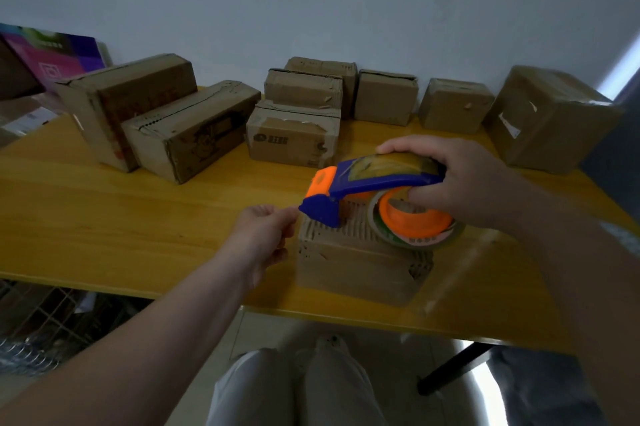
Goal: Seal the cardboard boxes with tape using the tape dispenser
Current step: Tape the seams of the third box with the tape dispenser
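Right hand mid-frame, fingers clamped round tape dispenser over cardboard box, box top partly hidden, left hand fingertips pinched together at dispenser nose, tape end indiscernible.

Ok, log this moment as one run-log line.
right hand: grips tape dispenser | dispenser nose: at near box top, left edge | left hand: fingertips at nose, grip unclear

Dim, soft-focus wide-angle view, bowed edges, bright glare at right.
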{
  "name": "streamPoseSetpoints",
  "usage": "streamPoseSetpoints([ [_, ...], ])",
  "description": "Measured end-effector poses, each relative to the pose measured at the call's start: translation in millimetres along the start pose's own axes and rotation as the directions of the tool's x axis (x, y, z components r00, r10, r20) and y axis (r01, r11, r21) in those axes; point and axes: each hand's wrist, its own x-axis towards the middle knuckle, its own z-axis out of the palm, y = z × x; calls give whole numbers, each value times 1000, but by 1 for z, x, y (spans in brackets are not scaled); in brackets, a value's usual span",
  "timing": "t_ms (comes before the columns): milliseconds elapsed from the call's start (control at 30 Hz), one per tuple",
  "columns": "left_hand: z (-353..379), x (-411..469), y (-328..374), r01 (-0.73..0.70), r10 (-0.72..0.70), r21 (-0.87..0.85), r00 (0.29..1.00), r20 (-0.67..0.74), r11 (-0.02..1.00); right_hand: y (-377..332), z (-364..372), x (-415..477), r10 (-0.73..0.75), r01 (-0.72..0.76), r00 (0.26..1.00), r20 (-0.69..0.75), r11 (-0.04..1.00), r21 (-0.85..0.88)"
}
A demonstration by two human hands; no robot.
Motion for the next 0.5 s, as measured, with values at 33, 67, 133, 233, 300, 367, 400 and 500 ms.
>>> streamPoseSetpoints([
  [33, 3, 1, -3, -20, 20, 41, 1000, -8, 999, 1, 1, -1, 0, 0, 1000, -8, 1000, 4],
  [67, 5, 1, -5, -41, 42, 86, 999, -15, 995, 1, 2, -1, 0, 0, 1000, -17, 1000, 8],
  [133, 6, 0, -6, -62, 68, 211, 998, -20, 975, 2, 3, -2, 0, 0, 999, -36, 1000, 20],
  [233, 4, -1, -11, -7, 10, 367, 1000, -6, 930, 2, 5, -3, -23, 25, 997, -70, 999, 22],
  [300, 3, -3, -9, -84, 93, 314, 996, -15, 946, 2, 6, -2, -30, 32, 996, -81, 999, 21],
  [367, 3, -8, -2, -235, 237, 106, 971, -9, 966, 3, 7, -3, -34, 36, 995, -91, 999, 18],
  [400, 4, -14, 1, -272, 272, -3, 962, 38, 962, 4, 8, -3, -38, 39, 994, -99, 999, 14],
  [500, 7, -33, 0, -275, 283, -66, 921, 269, 959, 5, 9, -2, -49, 50, 992, -120, 999, 12],
])
